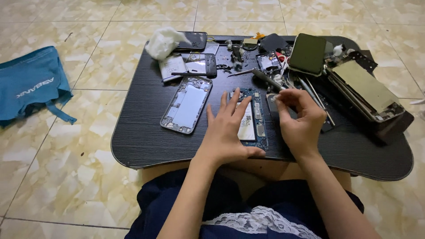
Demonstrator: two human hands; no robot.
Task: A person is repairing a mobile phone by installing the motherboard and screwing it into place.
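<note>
An opened phone body (256,116) with blue circuit boards and a pale battery lies near the middle of the low black table (141,132). My left hand (226,130) rests flat on it, fingers spread, holding nothing. My right hand (299,118) hovers just right of the phone, fingers curled and pinched on a small pale part at its fingertips (275,95); what the part is cannot be told. A second phone frame (187,105) with a silver-blue inner plate lies left of my left hand.
Far side of the table: white cotton wad (162,42), dark phone (193,40), another opened phone (199,64), a metal tool (268,79), small parts. At right, a dark green phone back (307,53) and a stack of devices (369,90). Blue cloth bag (33,84) on the tiled floor.
</note>
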